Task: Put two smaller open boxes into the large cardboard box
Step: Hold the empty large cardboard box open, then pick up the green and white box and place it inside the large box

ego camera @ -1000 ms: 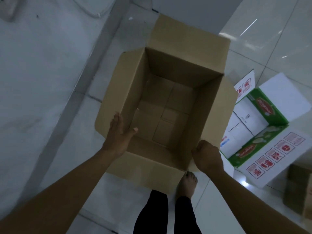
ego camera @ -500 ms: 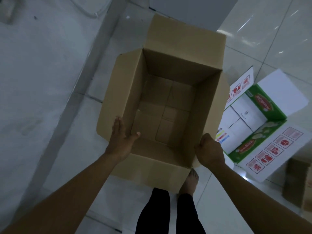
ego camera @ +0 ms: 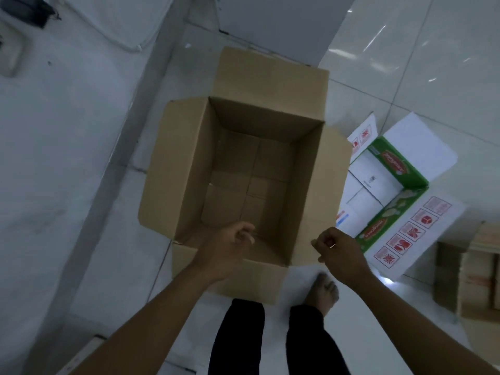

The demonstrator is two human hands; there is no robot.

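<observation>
The large brown cardboard box (ego camera: 173, 169) stands open on the white tiled floor, all flaps spread and its inside empty. My left hand (ego camera: 227, 247) hovers over the box's near wall with the fingers curled in, holding nothing. My right hand (ego camera: 338, 253) is a loose fist just off the near right corner, apart from the cardboard. A smaller open box (ego camera: 395, 163), green and white with red handling symbols, lies right of the large one. Another small brown box (ego camera: 468, 274) sits at the far right edge.
My legs in dark trousers (ego camera: 238, 336) and a bare foot (ego camera: 323, 293) stand right behind the large box. A pale wall with a grey skirting strip (ego camera: 108, 163) runs along the left. Glossy floor tiles (ego camera: 422, 63) stretch to the upper right.
Both hands have let go of the large box's near edge and lifted off it, the fingers curling in. The box now rests on the floor, a little farther from my feet.
</observation>
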